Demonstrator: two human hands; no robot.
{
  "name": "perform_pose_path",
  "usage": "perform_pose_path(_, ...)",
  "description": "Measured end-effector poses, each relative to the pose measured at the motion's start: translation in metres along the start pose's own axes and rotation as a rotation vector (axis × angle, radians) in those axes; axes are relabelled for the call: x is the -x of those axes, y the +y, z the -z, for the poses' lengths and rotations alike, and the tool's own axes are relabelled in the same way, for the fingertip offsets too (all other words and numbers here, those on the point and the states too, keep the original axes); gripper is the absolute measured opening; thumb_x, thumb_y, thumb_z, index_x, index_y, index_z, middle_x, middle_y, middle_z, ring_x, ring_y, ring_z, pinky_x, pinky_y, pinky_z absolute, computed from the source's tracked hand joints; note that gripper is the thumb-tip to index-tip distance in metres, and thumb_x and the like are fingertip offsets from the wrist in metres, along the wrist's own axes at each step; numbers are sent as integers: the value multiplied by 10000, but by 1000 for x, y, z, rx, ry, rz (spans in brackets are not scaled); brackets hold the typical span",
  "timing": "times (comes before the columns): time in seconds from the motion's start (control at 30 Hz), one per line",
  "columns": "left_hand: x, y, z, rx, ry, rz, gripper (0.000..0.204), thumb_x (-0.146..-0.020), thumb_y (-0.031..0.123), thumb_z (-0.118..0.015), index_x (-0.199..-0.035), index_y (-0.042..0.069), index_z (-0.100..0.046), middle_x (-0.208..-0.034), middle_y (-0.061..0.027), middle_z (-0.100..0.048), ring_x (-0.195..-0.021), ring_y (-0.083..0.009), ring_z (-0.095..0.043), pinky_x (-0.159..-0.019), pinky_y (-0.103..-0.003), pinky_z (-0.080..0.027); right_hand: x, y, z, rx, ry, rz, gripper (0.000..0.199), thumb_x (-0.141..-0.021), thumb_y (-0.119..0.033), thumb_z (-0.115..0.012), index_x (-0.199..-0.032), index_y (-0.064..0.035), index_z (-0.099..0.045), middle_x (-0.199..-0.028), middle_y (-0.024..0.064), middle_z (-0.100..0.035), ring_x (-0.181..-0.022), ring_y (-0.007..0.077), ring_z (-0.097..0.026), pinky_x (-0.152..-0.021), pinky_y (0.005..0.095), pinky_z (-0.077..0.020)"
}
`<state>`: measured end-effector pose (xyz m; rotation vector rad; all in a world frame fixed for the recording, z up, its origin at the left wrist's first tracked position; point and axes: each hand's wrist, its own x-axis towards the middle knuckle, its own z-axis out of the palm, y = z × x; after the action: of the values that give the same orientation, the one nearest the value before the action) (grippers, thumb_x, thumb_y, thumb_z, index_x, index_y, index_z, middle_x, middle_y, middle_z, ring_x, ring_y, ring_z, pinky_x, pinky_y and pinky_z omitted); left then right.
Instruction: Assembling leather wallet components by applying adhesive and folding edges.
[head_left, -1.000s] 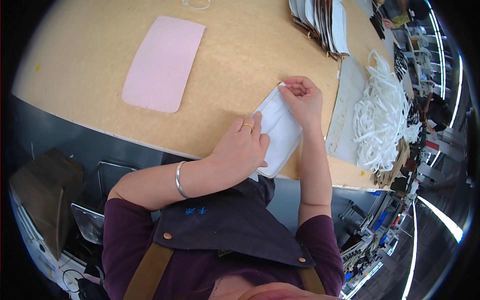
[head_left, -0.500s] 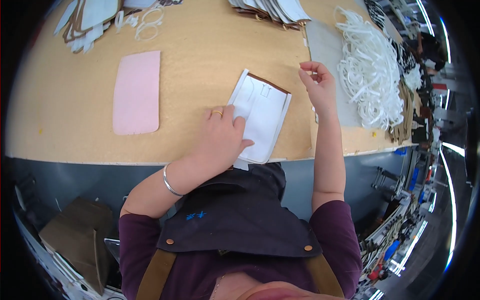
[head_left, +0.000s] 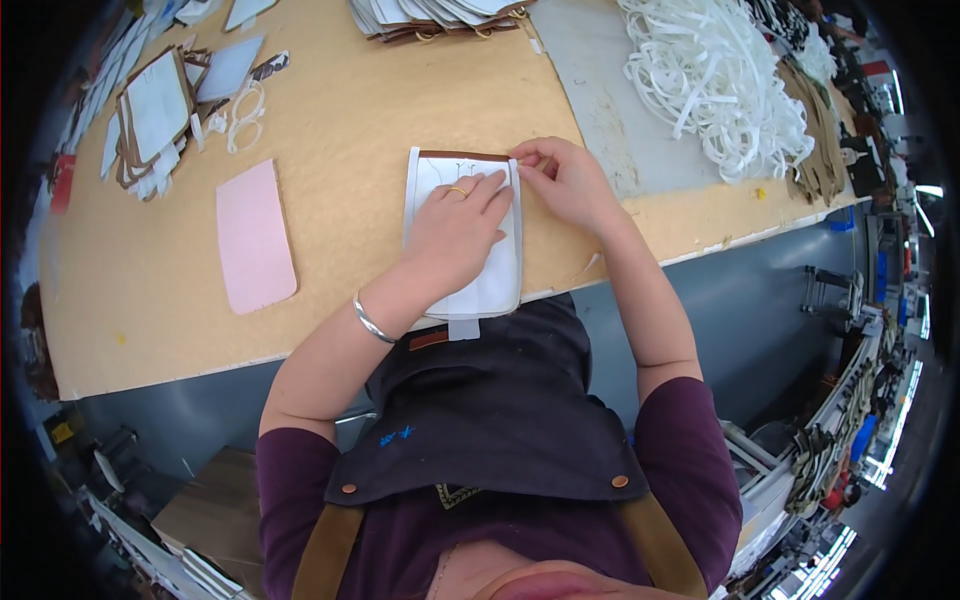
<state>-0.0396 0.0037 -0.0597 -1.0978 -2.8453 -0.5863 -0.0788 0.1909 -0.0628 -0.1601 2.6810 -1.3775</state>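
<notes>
A white-faced panel (head_left: 508, 262) with a brown top edge, narrow white strips down its sides and pen lines near its top lies at the table's front edge. My left hand (head_left: 455, 232) rests on it, fingers stretched out over its upper half. At the panel's upper right corner, thumb and fingertips of my right hand (head_left: 566, 186) pinch the end of the white side strip; the exact grip is partly hidden. A pale tab (head_left: 464, 328) sticks out below the panel over the table edge. To the left lies a pink panel (head_left: 256, 238) with rounded corners.
Brown-edged white pieces (head_left: 158, 105) are piled at the far left beside some looped clear strips (head_left: 245, 118). Another stack of panels (head_left: 430, 15) stands at the back. A large tangle of white strips (head_left: 715, 95) covers the far right. The table's front edge (head_left: 320, 352) runs close to my apron.
My right hand has come down and left from above the table to the panel's corner. The panel now lies straighter, and my left hand has shifted up it. The view has turned.
</notes>
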Motion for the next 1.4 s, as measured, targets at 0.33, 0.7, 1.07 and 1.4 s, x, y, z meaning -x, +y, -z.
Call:
perform_pose_path(0.33,-2,6,4,-21,-22,22,452,-765,139,-620,-1188,47,-488,-1257,-110,-476,-1069,-255,-496,-870,-367,-408,-15,4,5,111,-130,51,87,-802,-87,-613,-858,-21,-626,-732,12,-594,-653,82,-515,-614,237,-442)
perform_pose_path(0.7,-3,10,2,-35,-17,23,451,-753,111,-618,-1180,61,-484,-1243,-129,-478,-1038,-265,-513,-848,-370,-413,-29,13,13,-105,-302,91,62,-813,-87,-614,-847,-36,-609,-778,21,-573,-734,103,-516,-683,246,-434)
perform_pose_path(1.07,-5,12,2,-71,-55,30,500,-758,113,-601,-1238,60,-471,-1246,-120,-464,-1037,-259,-493,-856,-371,-404,-36,4,13,157,-302,21,105,-756,-115,-664,-823,-39,-637,-773,72,-613,-725,167,-574,-652,287,-458)
perform_pose_path(1.4,-8,16,7,-74,-75,12,451,-755,106,-571,-1191,24,-491,-1226,-158,-478,-1038,-271,-505,-856,-366,-408,-41,3,15,156,-306,24,114,-735,-138,-681,-807,-51,-666,-704,54,-618,-669,160,-576,-618,290,-459)
